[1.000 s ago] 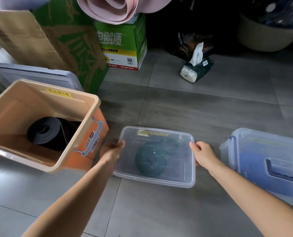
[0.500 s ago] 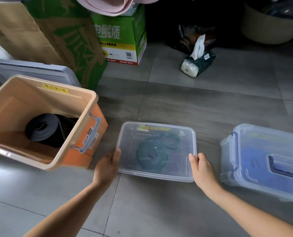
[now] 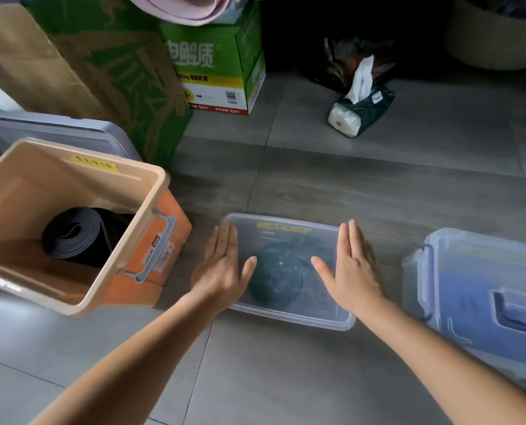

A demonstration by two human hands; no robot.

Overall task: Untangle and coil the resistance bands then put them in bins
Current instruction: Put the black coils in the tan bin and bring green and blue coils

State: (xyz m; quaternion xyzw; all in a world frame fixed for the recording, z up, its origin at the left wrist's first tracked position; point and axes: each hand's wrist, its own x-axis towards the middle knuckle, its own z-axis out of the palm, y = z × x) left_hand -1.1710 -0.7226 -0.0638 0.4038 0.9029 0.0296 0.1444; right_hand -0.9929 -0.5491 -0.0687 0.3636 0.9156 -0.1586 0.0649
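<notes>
two flat hands on the clear bin's lid

the left hand [image 3: 221, 271] and right hand [image 3: 350, 271] lie palm-down, fingers straight, on the left and right sides of the clear bin [image 3: 289, 233], grasping nothing. between them a coiled green resistance band [image 3: 275, 279] shows through the lid, inside the bin. just left of the clear bin, an open orange bin [image 3: 160, 250] holds a rolled black resistance band [image 3: 77, 234]. to its right stands a lidded blue bin [image 3: 482, 289]. beyond it on the floor lies a tissue pack [image 3: 363, 108].
</notes>
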